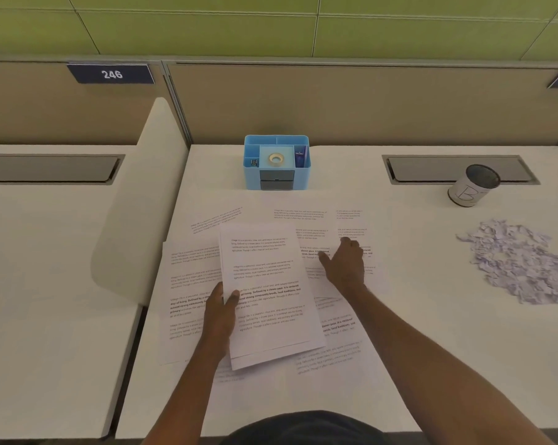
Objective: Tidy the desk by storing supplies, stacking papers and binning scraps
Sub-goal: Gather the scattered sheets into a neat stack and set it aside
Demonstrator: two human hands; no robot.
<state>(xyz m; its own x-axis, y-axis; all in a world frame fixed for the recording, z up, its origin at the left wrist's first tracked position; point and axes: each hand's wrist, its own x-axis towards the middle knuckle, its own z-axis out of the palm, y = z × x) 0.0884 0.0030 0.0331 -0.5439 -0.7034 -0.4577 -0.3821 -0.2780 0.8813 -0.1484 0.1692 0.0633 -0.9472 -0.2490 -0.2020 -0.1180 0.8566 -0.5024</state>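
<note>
Papers [187,284] lie fanned over the desk [431,332] in front of you, overlapping at odd angles from its left edge to past the middle. Treat them as light, limp and slippery: one sheet slides over another at a touch, and a flat sheet on this smooth top probably gives your fingertips little to pinch. I'd drag each one until a corner lifts, then take it by the edge so it doesn't crease. Your left hand [220,311] already does this with the stack [264,284], gripping its left edge with the thumb on top and the fingers hidden beneath, the forearm reaching straight ahead. The stack sits slightly tilted above the loose sheets, its lower edges not squared. Behind it, at the back of the desk, stands the organizer [248,176] with tape [275,159] in it. Just beside the stack, your right hand [345,266] lies palm down, holding nothing, fingers spread flat on a sheet [351,228], the arm angled in from the lower right. Farther right stands the can [470,192], and nearer you the scraps [521,268] lie in a loose heap, well apart from the papers.
</note>
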